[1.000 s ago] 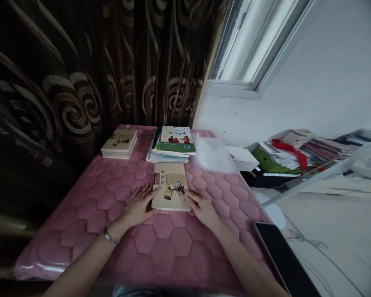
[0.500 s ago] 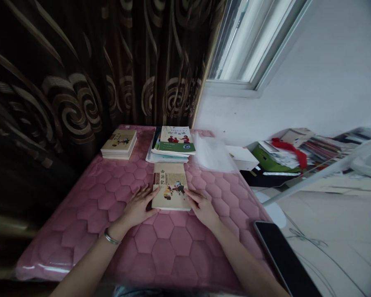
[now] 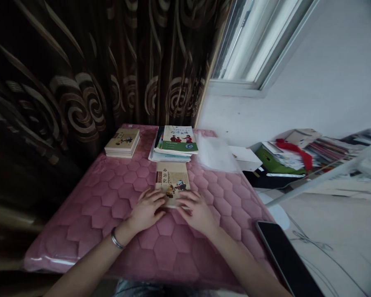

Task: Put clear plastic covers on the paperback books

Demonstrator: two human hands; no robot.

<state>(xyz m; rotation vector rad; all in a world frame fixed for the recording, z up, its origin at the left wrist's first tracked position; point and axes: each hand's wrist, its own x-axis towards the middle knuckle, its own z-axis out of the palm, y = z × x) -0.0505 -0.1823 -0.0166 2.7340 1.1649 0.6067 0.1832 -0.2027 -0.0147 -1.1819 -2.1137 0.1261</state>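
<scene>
A tan paperback book [image 3: 173,176] with Chinese lettering and painted figures on its cover lies flat on the pink padded table cover [image 3: 111,187]. Over its front left edge rests my left hand [image 3: 146,209], fingers slightly bent and apart, with a silver bracelet on the wrist. My right hand [image 3: 200,211] lies across the front right corner, its fingers reaching onto the cover and hiding part of it. Neither hand is closed around the book. Just beyond it is a pile of books [image 3: 177,142] topped by a white and green one.
A stack of several similar tan books [image 3: 123,142] sits at the back left, near the dark patterned curtain [image 3: 136,62]. Clear plastic [image 3: 218,152] covers the back right corner. A black phone-like slab [image 3: 287,255] lies along the right edge; beyond are a white box [image 3: 245,158] and papers.
Both hands have moved inward from the book's sides, and their fingers now lie over its front corners. The view has shifted slightly; the book remains flat in front of the pile.
</scene>
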